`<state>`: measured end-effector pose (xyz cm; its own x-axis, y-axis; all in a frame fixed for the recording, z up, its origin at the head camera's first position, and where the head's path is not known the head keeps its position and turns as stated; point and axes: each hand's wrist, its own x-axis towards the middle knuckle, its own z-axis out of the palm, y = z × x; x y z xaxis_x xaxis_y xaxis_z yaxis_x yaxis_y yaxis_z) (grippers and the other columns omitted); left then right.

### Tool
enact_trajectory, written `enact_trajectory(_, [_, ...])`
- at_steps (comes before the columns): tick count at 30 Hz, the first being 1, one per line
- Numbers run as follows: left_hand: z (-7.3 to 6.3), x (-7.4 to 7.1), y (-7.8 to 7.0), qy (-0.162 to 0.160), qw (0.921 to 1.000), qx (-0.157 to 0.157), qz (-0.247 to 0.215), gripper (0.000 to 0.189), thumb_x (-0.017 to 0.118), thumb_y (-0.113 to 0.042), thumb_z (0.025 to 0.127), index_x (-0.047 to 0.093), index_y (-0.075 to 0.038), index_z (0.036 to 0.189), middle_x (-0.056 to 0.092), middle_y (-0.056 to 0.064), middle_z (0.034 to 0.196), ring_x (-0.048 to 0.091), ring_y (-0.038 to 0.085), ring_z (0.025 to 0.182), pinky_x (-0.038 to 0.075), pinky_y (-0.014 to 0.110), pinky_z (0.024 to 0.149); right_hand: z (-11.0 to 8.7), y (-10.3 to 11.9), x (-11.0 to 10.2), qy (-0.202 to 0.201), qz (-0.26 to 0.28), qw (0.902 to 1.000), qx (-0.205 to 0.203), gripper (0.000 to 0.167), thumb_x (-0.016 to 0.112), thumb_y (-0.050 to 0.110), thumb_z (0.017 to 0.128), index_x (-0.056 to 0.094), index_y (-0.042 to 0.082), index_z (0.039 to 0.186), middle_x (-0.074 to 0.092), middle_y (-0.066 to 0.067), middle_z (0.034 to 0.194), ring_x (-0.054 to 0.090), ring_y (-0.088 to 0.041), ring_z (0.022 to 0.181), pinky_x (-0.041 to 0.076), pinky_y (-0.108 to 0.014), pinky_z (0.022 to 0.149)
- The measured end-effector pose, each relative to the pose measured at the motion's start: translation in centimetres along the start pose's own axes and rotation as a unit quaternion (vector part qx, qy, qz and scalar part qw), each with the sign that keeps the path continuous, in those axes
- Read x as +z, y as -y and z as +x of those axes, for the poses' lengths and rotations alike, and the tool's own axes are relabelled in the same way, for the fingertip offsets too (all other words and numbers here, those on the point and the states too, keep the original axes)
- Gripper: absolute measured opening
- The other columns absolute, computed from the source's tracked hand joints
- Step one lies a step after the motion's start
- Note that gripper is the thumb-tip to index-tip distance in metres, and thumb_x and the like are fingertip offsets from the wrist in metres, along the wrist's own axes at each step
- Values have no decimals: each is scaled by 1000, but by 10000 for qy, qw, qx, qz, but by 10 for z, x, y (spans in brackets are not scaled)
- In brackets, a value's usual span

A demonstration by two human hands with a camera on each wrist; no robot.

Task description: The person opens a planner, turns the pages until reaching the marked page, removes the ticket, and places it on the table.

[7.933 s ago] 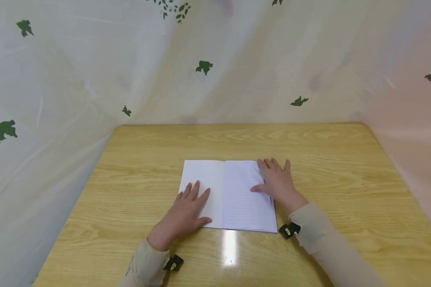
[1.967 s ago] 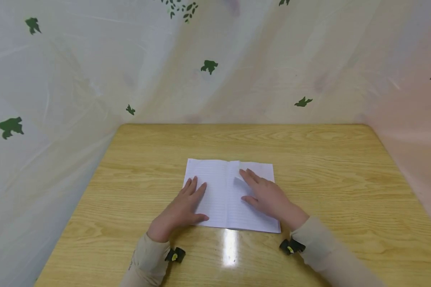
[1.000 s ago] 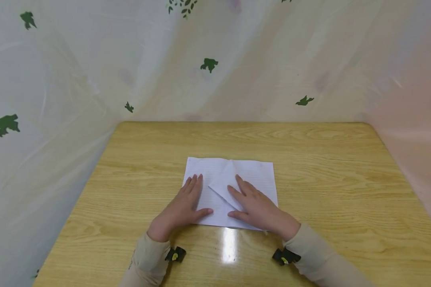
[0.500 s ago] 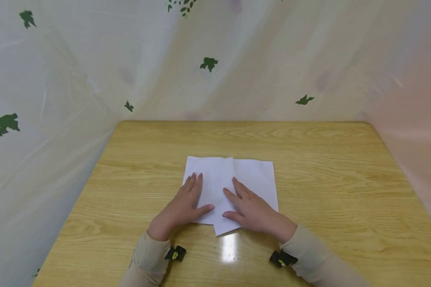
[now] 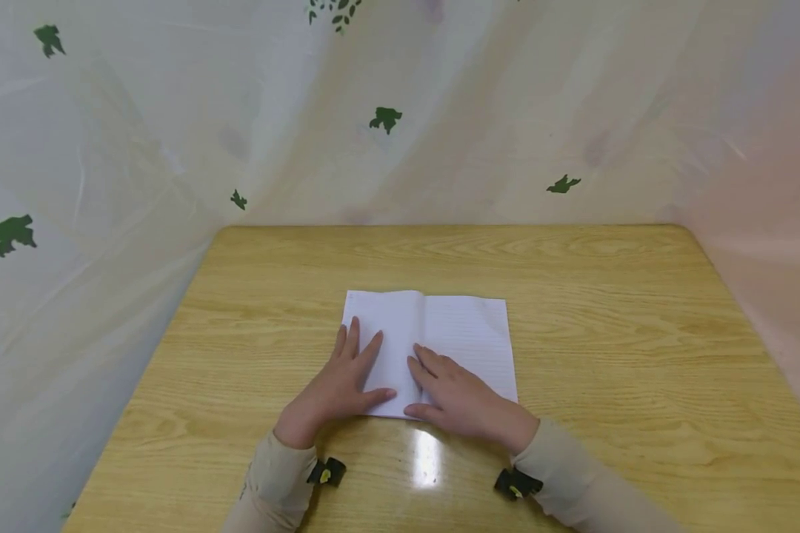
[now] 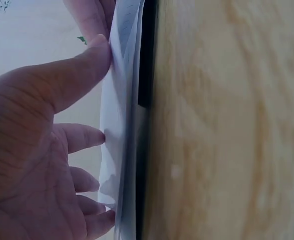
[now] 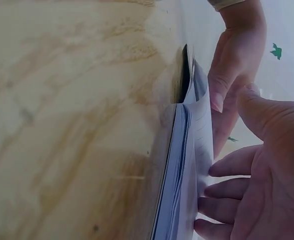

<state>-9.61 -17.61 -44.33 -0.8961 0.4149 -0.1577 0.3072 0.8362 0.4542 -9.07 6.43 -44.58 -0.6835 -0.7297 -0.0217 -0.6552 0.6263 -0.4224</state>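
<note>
An open notebook (image 5: 470, 333) with white lined pages lies on the table in the head view. My left hand (image 5: 336, 381) rests on its left page, fingers and thumb spread. Beside the centre fold, my right hand (image 5: 463, 396) touches the paper with nearly straight fingers. From the left wrist, the thumb and fingertips of the left hand (image 6: 31, 150) meet the upper sheet (image 6: 114, 100). The right wrist view shows the stacked page edges (image 7: 174, 180) of the thicker half, a sheet curving up near the fold, and the right hand (image 7: 272, 170) along it.
The notebook sits around the middle of a wood-grain table (image 5: 607, 333). Behind and beside the table hangs a pale cloth (image 5: 473, 148) with green leaf and bird-like prints. Dark bands (image 5: 327, 472) are on both wrists.
Several seconds ago my right hand was at the right page's outer edge. A leaf has since swung leftward across the fold onto the left side, the right hand following it to the fold.
</note>
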Motion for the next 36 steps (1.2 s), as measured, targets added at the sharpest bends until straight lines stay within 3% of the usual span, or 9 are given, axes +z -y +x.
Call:
enact_trajectory(9, [1,1,-1,-108,9980,171,596,86,73,-48,83,36,-12,152,4,28,158,-9,58,138,11,72,107,-1,-3,1,272,-323,9990,-128,68,46,46,101,38,-4,147,26,-21,156,21,-35,145,22,-50,115])
enact_trajectory(16, [1,0,-1,178,9963,449,706,84,73,-45,85,35,-12,152,13,26,158,3,53,142,11,69,109,-1,-9,-3,305,-294,9987,-266,59,46,38,102,38,3,149,28,-15,157,23,-34,144,22,-54,114])
enact_trajectory(25, [3,1,1,357,9974,415,476,84,72,-44,86,31,-14,154,8,26,158,1,51,143,15,65,111,-7,-31,-11,-104,-27,9999,-45,72,67,34,92,36,2,149,26,-23,156,23,-40,143,22,-53,114])
enact_trajectory(36, [4,0,0,420,9974,411,417,85,72,-43,86,31,-13,154,8,26,159,0,51,143,13,65,111,-8,-67,-19,-460,137,9979,433,72,72,28,89,40,-3,146,28,-29,153,23,-44,142,22,-55,113])
